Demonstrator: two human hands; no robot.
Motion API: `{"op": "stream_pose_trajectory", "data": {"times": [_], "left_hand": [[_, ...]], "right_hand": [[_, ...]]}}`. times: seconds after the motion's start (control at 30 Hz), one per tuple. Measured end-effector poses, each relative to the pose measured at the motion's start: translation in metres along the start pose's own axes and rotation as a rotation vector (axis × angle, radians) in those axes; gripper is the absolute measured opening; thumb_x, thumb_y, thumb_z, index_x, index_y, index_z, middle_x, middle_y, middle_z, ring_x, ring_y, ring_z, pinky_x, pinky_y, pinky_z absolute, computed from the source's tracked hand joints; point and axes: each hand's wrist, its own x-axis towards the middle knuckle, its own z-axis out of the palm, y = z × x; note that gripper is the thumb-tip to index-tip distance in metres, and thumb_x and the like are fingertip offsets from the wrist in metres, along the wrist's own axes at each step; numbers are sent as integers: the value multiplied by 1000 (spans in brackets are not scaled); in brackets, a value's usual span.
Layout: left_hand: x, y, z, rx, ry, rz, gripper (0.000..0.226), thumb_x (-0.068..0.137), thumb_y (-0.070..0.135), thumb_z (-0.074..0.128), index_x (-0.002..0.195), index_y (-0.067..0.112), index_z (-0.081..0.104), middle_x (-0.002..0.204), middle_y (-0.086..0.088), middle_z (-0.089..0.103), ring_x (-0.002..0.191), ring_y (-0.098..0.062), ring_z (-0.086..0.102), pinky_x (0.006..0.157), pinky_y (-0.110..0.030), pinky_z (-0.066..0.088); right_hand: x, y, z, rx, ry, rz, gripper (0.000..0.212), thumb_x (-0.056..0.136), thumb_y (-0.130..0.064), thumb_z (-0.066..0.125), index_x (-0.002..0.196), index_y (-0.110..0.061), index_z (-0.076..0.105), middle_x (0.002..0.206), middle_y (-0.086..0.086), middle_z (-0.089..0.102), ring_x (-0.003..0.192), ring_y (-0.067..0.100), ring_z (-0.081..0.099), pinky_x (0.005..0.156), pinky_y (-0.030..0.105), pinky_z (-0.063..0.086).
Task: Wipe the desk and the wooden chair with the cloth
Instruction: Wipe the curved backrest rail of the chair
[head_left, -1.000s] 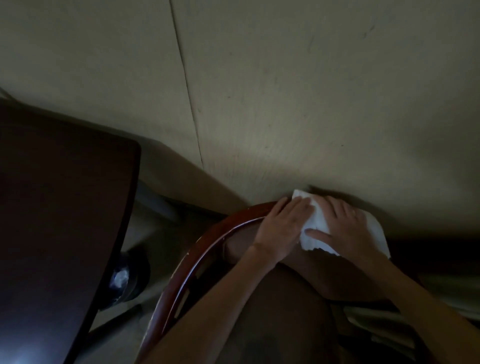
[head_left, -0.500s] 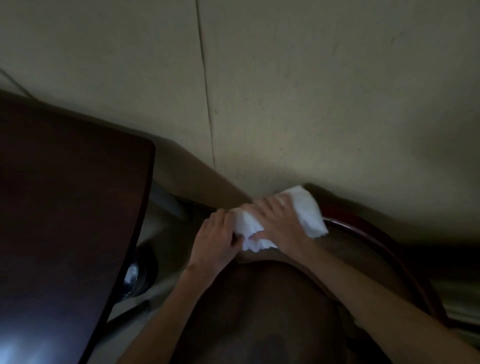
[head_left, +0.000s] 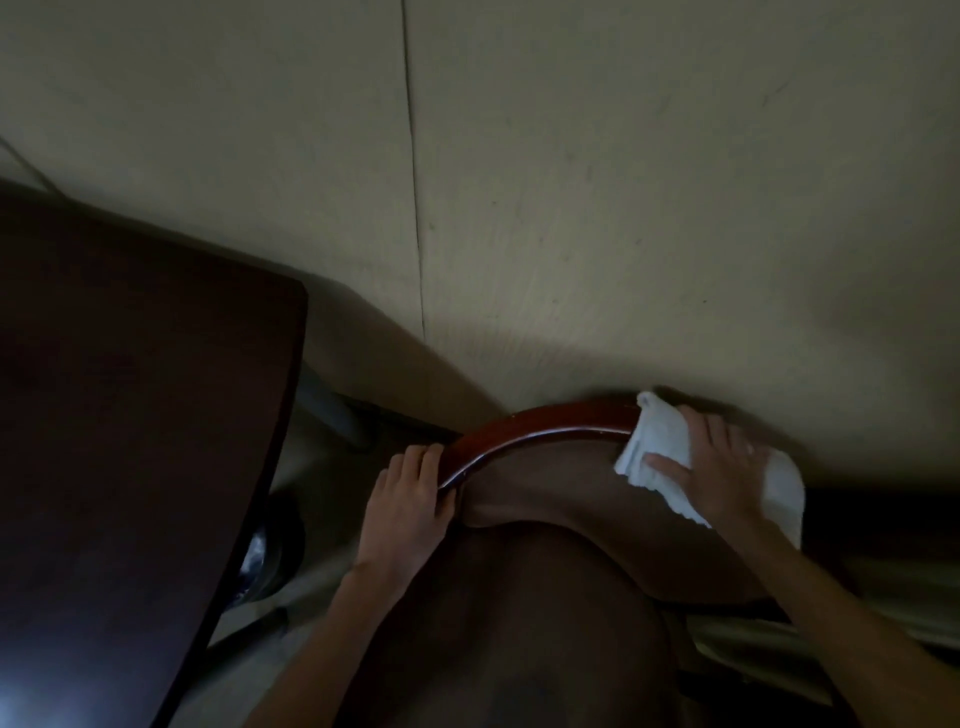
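The wooden chair (head_left: 540, 427) stands against the wall, its curved reddish-brown top rail showing between my hands. My right hand (head_left: 719, 467) presses the white cloth (head_left: 657, 434) flat on the right part of that rail, fingers spread over it. My left hand (head_left: 408, 501) grips the left end of the rail, fingers curled over its edge. The dark brown desk (head_left: 130, 415) fills the left side, apart from both hands. The chair's padded back and seat lie dark below the rail.
A beige wall (head_left: 571, 182) with a vertical seam rises right behind the chair. A dark round object (head_left: 265, 556) sits on the floor under the desk's edge. A narrow gap of floor separates desk and chair.
My right hand has slid the cloth from the left part of the rail to the right. My left hand let go of the cloth and now holds the rail's left end.
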Motion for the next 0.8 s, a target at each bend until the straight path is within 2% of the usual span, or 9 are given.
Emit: {"op": "stream_pose_trajectory", "data": {"times": [0.13,0.2,0.27,0.33,0.4,0.53,0.63,0.7,0.8], "left_hand": [[4,-2,-1,19,-29,19,54,91,39,57,139,15,48,128,-4,54,114,-22,54,96,-35,49],[4,-2,0,-1,-39,10,54,91,38,58,139,17,47,129,-4,53,115,-22,53,97,-34,48],[3,-6,1,-55,-35,-3,52,91,36,61,138,18,47,128,-3,54,115,-20,53,96,-33,47],[3,-10,1,-122,-49,-5,52,91,36,63,138,20,46,129,-2,53,116,-20,51,94,-32,47],[3,-9,-1,-116,-61,-5,55,90,37,63,140,23,44,131,0,51,118,-19,50,95,-32,46],[5,-2,2,-86,-42,-26,54,90,37,61,139,19,46,128,-2,52,117,-22,50,97,-36,46],[3,-1,9,-95,-7,-35,52,88,35,61,136,17,49,123,-4,53,113,-24,51,96,-37,46],[0,-4,11,-122,15,-42,52,88,34,63,135,17,50,122,-5,54,111,-23,52,95,-37,46],[2,-10,9,-152,17,-14,52,88,34,65,135,16,51,122,-6,54,111,-25,52,95,-37,46]], "right_hand": [[24,-50,-2,-88,9,-222,88,76,-76,40,138,-14,48,126,14,58,112,35,53,95,49,38],[34,-104,6,-108,-39,-453,83,77,-74,43,140,-20,45,132,9,55,120,31,51,102,48,33],[32,-157,16,-87,29,-686,73,78,-71,43,132,-23,55,121,5,62,111,30,56,99,50,33],[24,-173,17,-60,66,-759,65,80,-68,46,127,-24,58,116,2,64,105,27,58,98,50,37],[29,-148,11,-40,116,-723,63,79,-67,48,125,-24,57,114,1,64,103,26,59,94,46,37],[35,-43,-7,-47,-45,-336,84,73,-71,61,138,-20,46,120,8,61,105,31,56,88,45,40],[18,15,-11,26,-101,-130,85,74,-64,67,141,-18,41,127,12,57,112,33,53,93,48,41],[14,16,-8,5,-88,-74,86,74,-64,67,140,-13,44,128,16,57,113,37,53,94,50,41],[12,-8,0,-56,-19,-115,93,74,-78,47,134,-7,51,119,21,60,104,40,56,89,51,43]]}}
